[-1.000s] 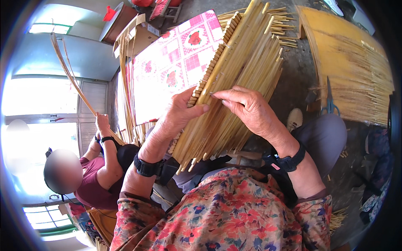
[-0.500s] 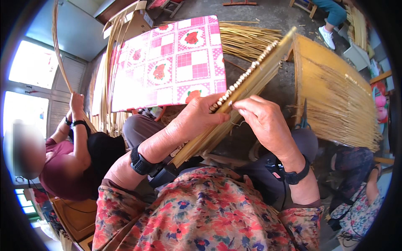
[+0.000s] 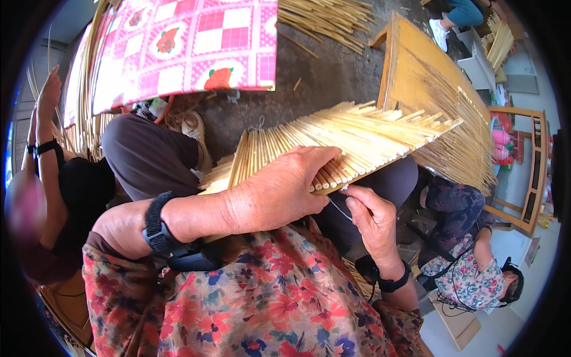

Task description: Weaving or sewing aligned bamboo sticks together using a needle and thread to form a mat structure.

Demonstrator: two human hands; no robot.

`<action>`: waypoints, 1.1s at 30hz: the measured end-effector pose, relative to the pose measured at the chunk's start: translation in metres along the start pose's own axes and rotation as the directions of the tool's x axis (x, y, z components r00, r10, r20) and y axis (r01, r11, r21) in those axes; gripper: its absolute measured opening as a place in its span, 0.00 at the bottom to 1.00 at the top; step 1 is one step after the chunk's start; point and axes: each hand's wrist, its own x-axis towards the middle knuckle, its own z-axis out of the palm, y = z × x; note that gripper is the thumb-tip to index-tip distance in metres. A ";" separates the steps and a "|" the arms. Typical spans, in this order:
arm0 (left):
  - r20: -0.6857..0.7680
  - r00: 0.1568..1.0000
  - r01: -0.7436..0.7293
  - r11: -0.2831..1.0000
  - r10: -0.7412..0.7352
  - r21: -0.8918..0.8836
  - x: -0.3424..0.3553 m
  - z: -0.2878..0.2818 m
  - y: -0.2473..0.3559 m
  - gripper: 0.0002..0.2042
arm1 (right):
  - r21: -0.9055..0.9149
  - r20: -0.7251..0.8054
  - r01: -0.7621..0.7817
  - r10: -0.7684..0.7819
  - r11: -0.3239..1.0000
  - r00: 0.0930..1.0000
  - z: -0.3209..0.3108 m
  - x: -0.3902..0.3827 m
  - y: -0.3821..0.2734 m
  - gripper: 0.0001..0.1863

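Note:
A panel of straw-coloured stalks [image 3: 363, 132], laid side by side in slanting layers, rests tilted above my lap. Its cut round ends line the edge near my hands. My left hand [image 3: 282, 187] is closed over this edge, thumb beneath and fingers on top. Just right of it, my right hand [image 3: 373, 221] is pinched at the underside of the edge. White thread [image 3: 340, 209] runs from its fingertips; whether a needle is in them is too small to tell. A loop of thread [image 3: 257, 125] stands up at the panel's far side.
A table with a pink checked cloth [image 3: 196, 50] stands far left. Right of the panel, a wooden board [image 3: 410, 53] carries more thin stalks. Loose stalks [image 3: 327, 21] lie on the floor beyond. One person is close on my left, another at the right; a third person's leg shows far right.
The stalk panel has tipped from nearly edge-on to showing its broad upper face. My right hand has moved down beneath its edge. The view has shifted, and the scissors by the board are out of sight.

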 end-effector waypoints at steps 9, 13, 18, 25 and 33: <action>0.128 0.982 -0.151 0.982 0.136 0.113 -0.019 0.001 -0.013 0.39 | 0.065 0.047 -0.075 0.072 0.995 0.996 -0.008 -0.015 0.001 0.10; 0.201 0.960 -0.228 0.962 0.196 0.151 -0.023 -0.004 -0.013 0.38 | -0.028 0.078 -0.060 0.062 0.998 0.995 -0.013 -0.015 -0.007 0.10; 0.194 0.952 -0.269 0.950 0.237 0.159 -0.022 -0.007 -0.016 0.39 | -0.036 0.050 -0.032 0.034 0.999 0.998 -0.009 -0.016 -0.006 0.08; 0.219 0.940 -0.297 0.943 0.261 0.152 -0.019 -0.008 -0.017 0.40 | -0.009 0.034 0.001 -0.001 1.000 0.999 -0.006 -0.017 0.001 0.08; 0.238 0.936 -0.292 0.950 0.260 0.112 -0.017 -0.010 -0.019 0.41 | -0.051 0.046 0.030 -0.027 0.998 0.999 -0.006 -0.016 -0.001 0.10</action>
